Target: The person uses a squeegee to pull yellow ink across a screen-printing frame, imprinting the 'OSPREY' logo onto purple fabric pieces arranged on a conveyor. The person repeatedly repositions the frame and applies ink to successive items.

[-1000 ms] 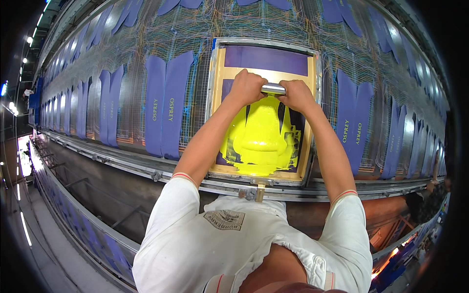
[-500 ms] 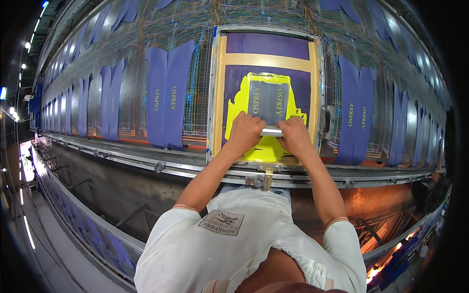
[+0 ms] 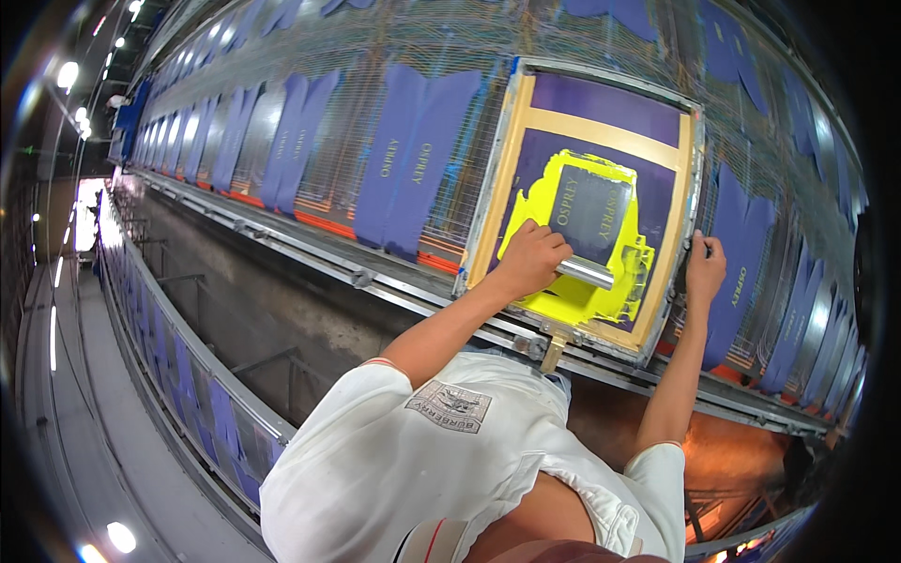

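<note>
A squeegee with a pale metal handle (image 3: 589,273) rests on a screen-printing frame (image 3: 610,73). My left hand (image 3: 533,259) is closed round the handle's left end. Bright yellow ink (image 3: 574,302) surrounds a grey rectangular printing area (image 3: 591,208) with pale lettering. My right hand (image 3: 706,269) is off the squeegee, at the frame's right side, with its fingers curled; whatever lies inside them is hidden. Purple shaped pieces (image 3: 413,155) with yellow lettering lie to the left of the frame. Another purple piece (image 3: 741,267) lies beside my right hand.
The long printing table (image 3: 516,38) carries rows of purple pieces. A metal rail (image 3: 310,261) runs along its near edge, and a brass-coloured bracket (image 3: 554,350) sits there below the frame. A second table (image 3: 211,375) with purple pieces stands behind me to the left.
My right hand has let go of the squeegee handle and moved right to the frame's side. My left hand still grips it. The view has turned, so the table now slopes down rightward.
</note>
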